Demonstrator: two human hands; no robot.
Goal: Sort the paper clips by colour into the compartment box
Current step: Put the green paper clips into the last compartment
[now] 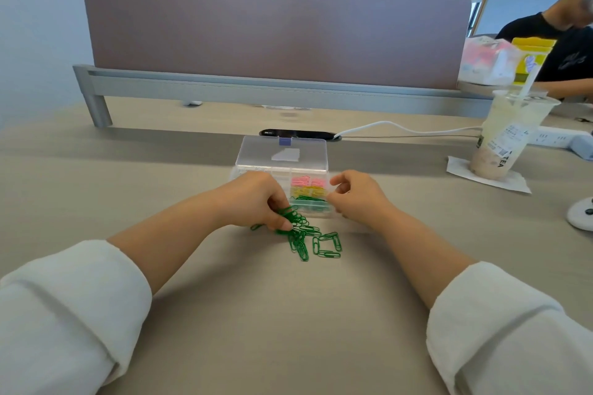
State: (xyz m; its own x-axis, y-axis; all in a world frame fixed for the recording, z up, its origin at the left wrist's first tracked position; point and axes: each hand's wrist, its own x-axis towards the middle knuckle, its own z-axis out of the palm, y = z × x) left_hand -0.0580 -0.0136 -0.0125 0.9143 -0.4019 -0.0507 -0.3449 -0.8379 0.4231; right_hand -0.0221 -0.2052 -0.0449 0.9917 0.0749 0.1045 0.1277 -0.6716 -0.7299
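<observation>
A clear plastic compartment box (282, 167) stands open on the desk, its lid tipped back. Its right column holds pink clips (307, 182), yellow clips (308, 192) and green clips (310, 204). A pile of loose green paper clips (313, 240) lies on the desk just in front of the box. My left hand (256, 199) pinches a bunch of green clips at the pile's left edge. My right hand (356, 196) rests at the box's right front corner with fingers loosely curled and touching its side; nothing shows between them.
An iced tea cup (510, 135) stands on a napkin at the right, with a white power strip (561, 138) and cable behind it. A mauve desk divider (276, 26) closes the far side. Another person sits at the far right.
</observation>
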